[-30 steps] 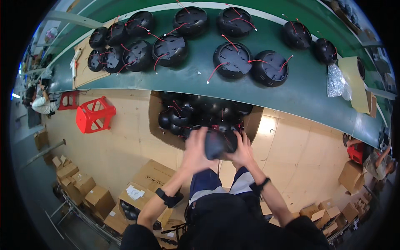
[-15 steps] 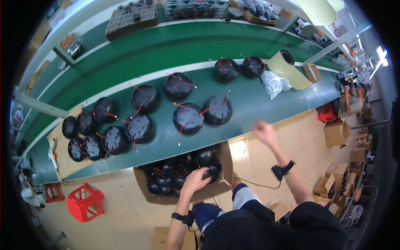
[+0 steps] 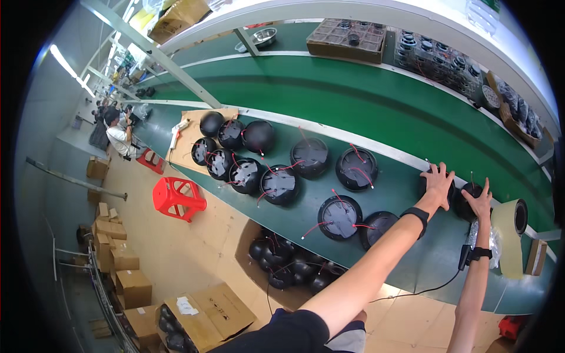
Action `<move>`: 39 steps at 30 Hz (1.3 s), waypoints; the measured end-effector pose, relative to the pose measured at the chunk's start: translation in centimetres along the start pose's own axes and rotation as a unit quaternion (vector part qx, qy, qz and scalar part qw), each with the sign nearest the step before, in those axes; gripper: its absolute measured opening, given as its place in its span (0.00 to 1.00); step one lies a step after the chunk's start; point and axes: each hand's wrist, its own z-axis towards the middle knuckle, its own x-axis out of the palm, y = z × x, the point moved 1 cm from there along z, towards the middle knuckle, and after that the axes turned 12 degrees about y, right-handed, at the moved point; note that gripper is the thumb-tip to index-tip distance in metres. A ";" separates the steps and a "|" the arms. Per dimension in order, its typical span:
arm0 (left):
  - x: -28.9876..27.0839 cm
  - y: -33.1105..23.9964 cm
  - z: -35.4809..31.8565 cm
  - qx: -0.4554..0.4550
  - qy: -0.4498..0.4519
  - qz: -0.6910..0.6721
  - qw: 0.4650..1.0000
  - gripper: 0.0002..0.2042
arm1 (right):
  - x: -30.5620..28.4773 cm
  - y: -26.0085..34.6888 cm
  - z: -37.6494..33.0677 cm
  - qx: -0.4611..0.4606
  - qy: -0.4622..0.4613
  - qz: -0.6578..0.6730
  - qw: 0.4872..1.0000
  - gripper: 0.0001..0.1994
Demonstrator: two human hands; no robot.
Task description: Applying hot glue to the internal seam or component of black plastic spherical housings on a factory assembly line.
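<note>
At the far left we see stacked cardboard boxes [image 3: 120, 259] on the floor, and beyond them a red plastic stool [image 3: 178, 197] standing beside the long green surface [image 3: 353, 112]. Another person [image 3: 118, 132] sits further off along that surface. Just right of the stool, a sheet of cardboard [image 3: 191, 126] lies on the surface with black round shells on and around it. A cluster of these dark domes [image 3: 247, 159] with red and white wires spreads rightward along the near edge, and 2 flat-side-up ones [image 3: 340, 216] lie close to our left forearm. Below the edge, on the floor, an open box [image 3: 294, 267] holds more of the same black shells.

Our left hand [image 3: 438, 182], wearing a black wrist strap, is stretched out with fingers spread wide, resting on top of a black shell [image 3: 426, 187] that sits on the surface. Just to its right, our right hand [image 3: 479, 200] is also spread, laid over a second black shell [image 3: 465, 206]; the 2 shells sit just beside each other. A thin black cable [image 3: 429, 289] hangs from the right wrist strap. Right of the hands stands a large roll of tan tape [image 3: 512, 232], with a crinkled clear bag [image 3: 474, 232] near it. Trays of small parts [image 3: 347, 38] sit on the far rail.
</note>
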 end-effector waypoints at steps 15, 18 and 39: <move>22.3 18.2 -45.6 -0.224 0.267 -0.289 0.892 0.53 | 4.9 5.1 -37.2 -0.181 0.443 0.211 0.852 0.48; 30.4 24.1 -44.3 -0.336 0.200 -0.276 0.878 0.57 | 14.6 10.4 -44.5 -0.151 0.498 0.226 0.823 0.49; -3.1 22.5 -15.9 -0.076 -0.076 -0.073 0.992 0.64 | 6.8 18.7 -30.7 -0.289 0.068 0.082 0.951 0.60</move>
